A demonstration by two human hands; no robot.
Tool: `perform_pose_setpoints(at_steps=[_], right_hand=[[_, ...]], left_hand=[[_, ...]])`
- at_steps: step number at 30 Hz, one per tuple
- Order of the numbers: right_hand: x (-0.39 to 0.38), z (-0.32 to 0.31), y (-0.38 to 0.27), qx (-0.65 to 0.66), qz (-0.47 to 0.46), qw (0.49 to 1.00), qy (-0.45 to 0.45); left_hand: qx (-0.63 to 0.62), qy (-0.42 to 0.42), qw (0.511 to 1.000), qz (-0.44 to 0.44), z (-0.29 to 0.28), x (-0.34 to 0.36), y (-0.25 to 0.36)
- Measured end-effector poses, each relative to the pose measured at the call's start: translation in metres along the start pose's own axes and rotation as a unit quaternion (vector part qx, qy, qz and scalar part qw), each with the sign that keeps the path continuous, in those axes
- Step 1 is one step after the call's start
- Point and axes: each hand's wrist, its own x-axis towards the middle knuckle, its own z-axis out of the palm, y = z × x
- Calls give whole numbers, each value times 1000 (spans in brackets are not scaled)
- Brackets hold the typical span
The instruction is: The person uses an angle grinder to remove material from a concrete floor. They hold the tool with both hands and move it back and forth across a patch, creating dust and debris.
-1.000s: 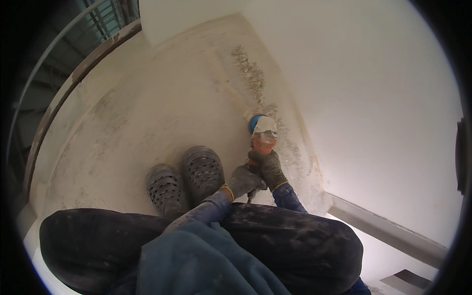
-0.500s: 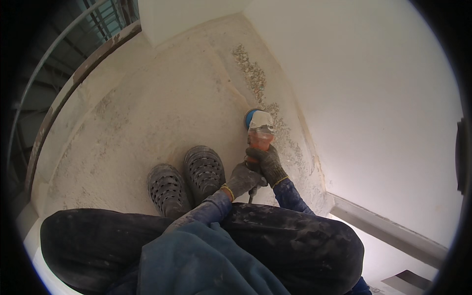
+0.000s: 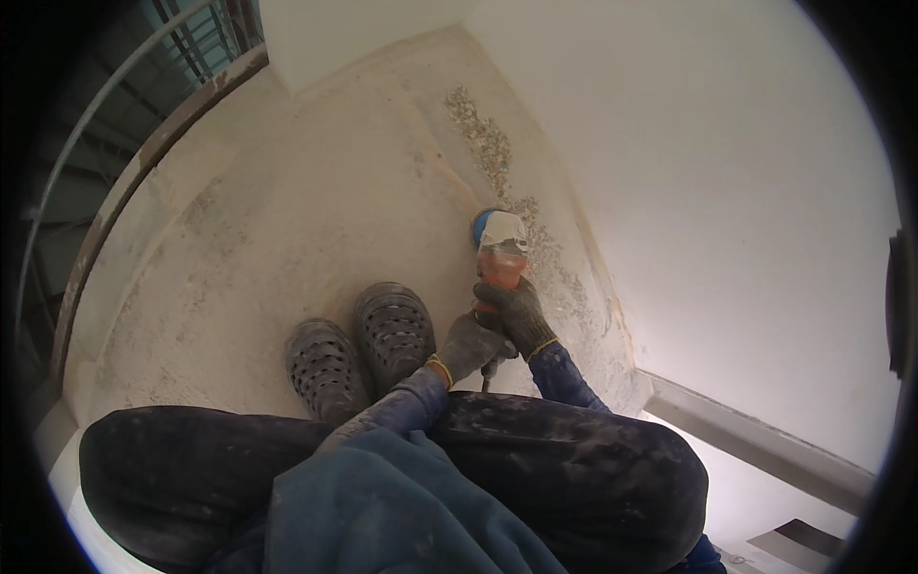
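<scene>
An orange, dust-coated power grinder [image 3: 499, 256] with a blue round head [image 3: 481, 226] rests against the dusty pale floor [image 3: 287, 191], beside a rough speckled patch [image 3: 483, 142]. My right hand [image 3: 516, 316], in a dark knit glove with a yellow cuff, is closed round the orange body. My left hand [image 3: 471, 344], in a dusty grey glove, grips the tool's rear end just below and left of the right one; a cord hangs beneath it. My grey perforated clogs [image 3: 390, 325] stand left of the tool, above my dark trousered knees.
A white wall [image 3: 717, 191] bounds the floor on the right, with a ledge [image 3: 755, 435] at lower right. Another wall [image 3: 354, 38] meets it at the back. Along the curved left side run a brown edge [image 3: 163, 143] and a metal railing [image 3: 115, 81] above a dark lower space.
The grinder and both my hands have shifted slightly up and to the left along the rough patch. The grip looks the same.
</scene>
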Motion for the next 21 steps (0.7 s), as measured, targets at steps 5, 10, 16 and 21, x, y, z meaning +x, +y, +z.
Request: perform_pose_setpoints(at_steps=[5, 10, 16, 21], right_hand=[[2, -4, 2, -15, 23, 1000, 14], [-11, -20, 25, 76, 39, 995, 42], [-9, -26, 41, 115, 18, 991, 67], [0, -22, 37, 91, -1, 995, 30]], left_hand=[[47, -2, 999, -12, 1, 1, -2], [136, -46, 990, -14, -1, 2, -10], [230, -38, 971, -55, 4, 19, -21], [212, -7, 976, -36, 0, 15, -18]])
